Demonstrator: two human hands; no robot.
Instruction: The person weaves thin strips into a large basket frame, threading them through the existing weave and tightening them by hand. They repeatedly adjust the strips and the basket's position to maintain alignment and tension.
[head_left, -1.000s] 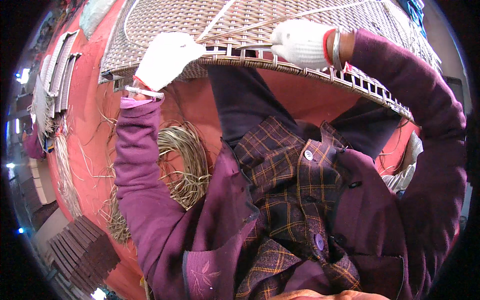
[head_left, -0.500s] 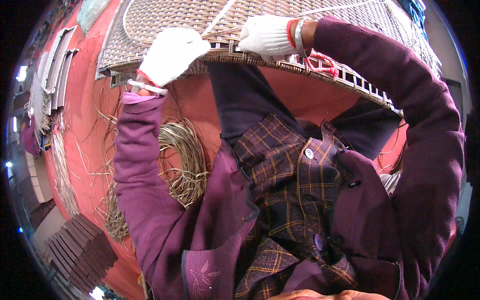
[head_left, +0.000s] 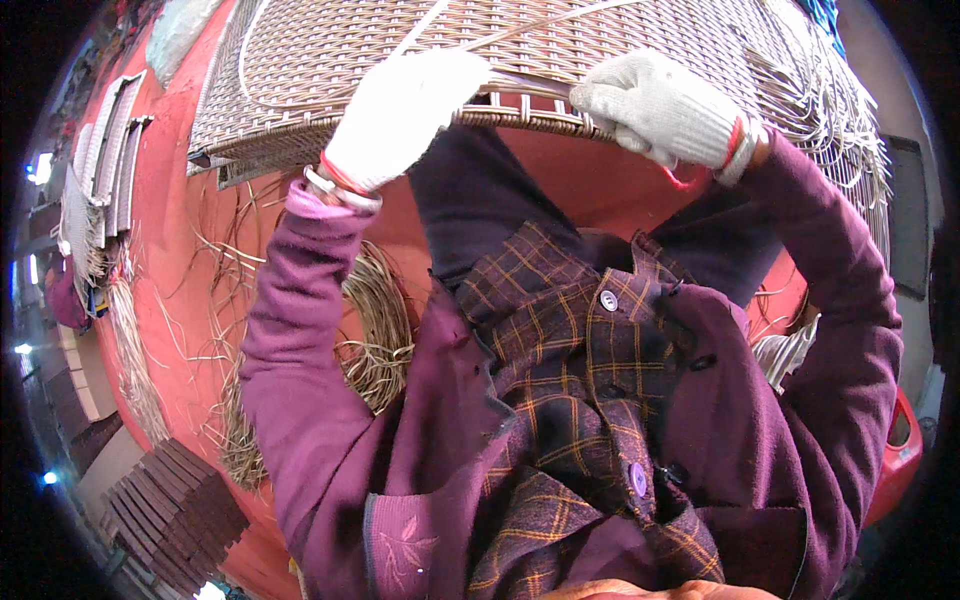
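Note:
A brown-grey woven wicker panel (head_left: 320, 60) lies across my lap, its open-slotted near edge toward me. My left hand (head_left: 405, 118), in a white knit glove, is closed at that edge, its fingertips mostly hidden. To its right, my gloved right hand (head_left: 665, 110) pinches a flat wicker strip (head_left: 535, 84) that stretches taut along the edge between both hands. Beneath my right palm hangs a red loop (head_left: 684, 180), partly covered; I cannot make out what it belongs to. A long pale strand (head_left: 418, 28) runs up from my left hand over the weave.
Loose strand ends (head_left: 825, 120) fringe the panel's right side. A coil of wicker strands (head_left: 385, 300) lies on the red floor (head_left: 180, 320) beside my left arm. Further left are stacked brown slats (head_left: 170, 500) and other woven panels (head_left: 95, 185). A red plastic item (head_left: 900, 450) stands at right.
My right hand has moved right, away from my left, drawing the strip out along the edge. My left hand has shifted slightly right. The red loop has moved right with my right hand.

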